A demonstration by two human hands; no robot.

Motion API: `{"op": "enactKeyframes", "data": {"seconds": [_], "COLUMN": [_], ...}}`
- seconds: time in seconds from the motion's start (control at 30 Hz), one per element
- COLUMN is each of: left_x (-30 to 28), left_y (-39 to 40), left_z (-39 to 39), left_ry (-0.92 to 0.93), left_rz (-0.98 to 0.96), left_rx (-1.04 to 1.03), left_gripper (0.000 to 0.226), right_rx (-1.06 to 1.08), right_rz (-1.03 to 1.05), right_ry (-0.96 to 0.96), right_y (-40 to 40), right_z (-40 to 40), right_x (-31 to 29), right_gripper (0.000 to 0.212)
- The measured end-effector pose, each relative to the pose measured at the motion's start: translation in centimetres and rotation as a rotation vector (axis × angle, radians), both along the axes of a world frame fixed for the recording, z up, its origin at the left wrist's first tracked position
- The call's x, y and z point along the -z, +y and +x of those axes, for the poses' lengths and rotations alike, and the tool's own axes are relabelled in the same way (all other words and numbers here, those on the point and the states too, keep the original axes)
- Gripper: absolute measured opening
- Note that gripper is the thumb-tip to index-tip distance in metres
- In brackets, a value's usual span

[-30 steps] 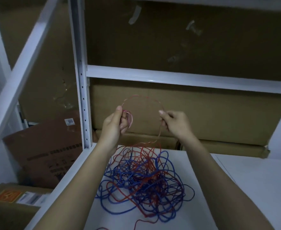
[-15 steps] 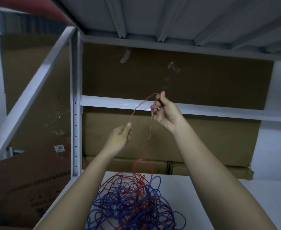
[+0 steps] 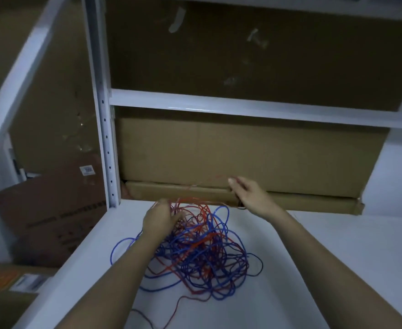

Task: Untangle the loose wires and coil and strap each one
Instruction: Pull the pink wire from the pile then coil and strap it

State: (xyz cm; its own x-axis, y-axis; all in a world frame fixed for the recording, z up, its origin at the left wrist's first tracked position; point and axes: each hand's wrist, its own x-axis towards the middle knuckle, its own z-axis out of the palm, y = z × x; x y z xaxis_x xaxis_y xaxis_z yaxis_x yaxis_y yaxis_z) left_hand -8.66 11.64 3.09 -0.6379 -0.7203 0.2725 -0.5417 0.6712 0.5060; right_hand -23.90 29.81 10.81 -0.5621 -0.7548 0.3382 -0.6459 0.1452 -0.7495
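- The step in hand looks like drawing one red wire [image 3: 196,186] out of the tangle [image 3: 195,248], so it can later be coiled and strapped by itself.
- To do it well, I would pull slowly along the wire's own line and stop as soon as a loop tightens (a hard tug would probably cinch the knots). Lifting the crossing loops off the strand with the other hand should work better than dragging it through.
- The right hand [image 3: 248,194] is raised at the far right of the heap, in front of the cardboard boxes [image 3: 242,153]. Its fingers are curled and a thin red strand runs up to them, so it seems to pinch that wire, though blur hides the exact contact.
- The left hand [image 3: 160,218] is low at the far left edge of the heap, fingers curled in among the red loops. Whether it actually grips one I cannot tell, as it is blurred.
- The tangle lies on the white shelf [image 3: 337,269], between the two forearms and nearer the left side.
- It is a loose, springy heap of thin red and blue wires, the loops crossing many times. Blue loops spill out to the left and right, and a dark red tail trails toward the near edge.
- No finished coil or strap shows anywhere, so I judge the task to be at an early stage.
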Motion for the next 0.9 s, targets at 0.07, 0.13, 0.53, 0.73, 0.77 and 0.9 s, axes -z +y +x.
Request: {"op": "enactKeyframes", "data": {"seconds": [0.07,0.13,0.53,0.73,0.77,0.9], "left_x": [0.9,1.7,-2.1,-9.7,-10.8,-12.2], "left_y": [-0.5,-0.7,-3.7,-4.7,-4.9,-4.5], "left_z": [-0.1,-0.4,2.3,4.0,4.2,4.6], "left_ry": [-0.015,-0.004,0.258,0.598,0.628,0.514], "left_rz": [0.085,0.171,0.130,0.018,-0.002,-0.060], "left_rx": [0.005,0.034,0.026,-0.030,-0.021,0.025], "left_gripper": [0.041,0.033,0.032,0.020,0.020,0.025], "right_rx": [-0.006,0.026,-0.103,-0.362,-0.386,-0.441], "right_rz": [0.155,0.387,0.539,-0.036,-0.075,0.148], "right_ry": [0.031,0.106,0.264,0.115,0.100,0.036], "right_y": [0.1,-0.4,-6.7,-7.5,-7.4,-6.8], "right_z": [-0.1,0.1,-0.7,1.0,1.2,0.6], "right_x": [2.5,4.5,3.3,-5.6,-6.4,-6.4], "right_gripper": [0.041,0.080,0.035,0.027,0.026,0.016]}}
